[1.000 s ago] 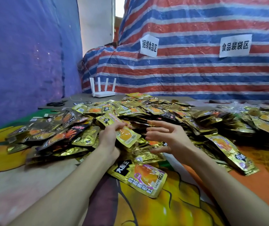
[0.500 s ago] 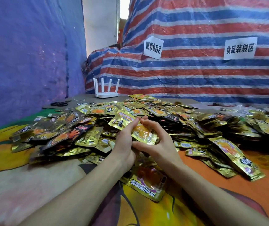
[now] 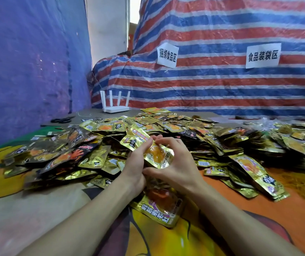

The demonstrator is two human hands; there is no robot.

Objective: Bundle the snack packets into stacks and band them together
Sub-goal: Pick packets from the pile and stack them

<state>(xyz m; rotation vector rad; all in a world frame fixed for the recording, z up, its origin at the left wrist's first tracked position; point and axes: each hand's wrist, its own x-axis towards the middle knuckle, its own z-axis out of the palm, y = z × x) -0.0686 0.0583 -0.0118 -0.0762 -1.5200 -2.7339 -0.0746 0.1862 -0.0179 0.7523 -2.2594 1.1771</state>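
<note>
Left hand (image 3: pixel 135 163): gripped the gold packet (image 3: pixel 148 147) from its left, fingers mostly hidden behind it.
Right hand (image 3: pixel 178 164): clasped the same packet's right end, thumb underneath.
Pile (image 3: pixel 184 130): loose packets beyond both hands; far-right ones blurred.
Lower packet (image 3: pixel 163 207): under the wrists, upper half covered.

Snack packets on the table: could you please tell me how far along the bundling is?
Done: no banded stack that I can make out. In hand: the left hand and right hand grip a gold packet between them. Left: the loose pile spread across the table, plus a single packet lying under the wrists, all unbanded.
</note>
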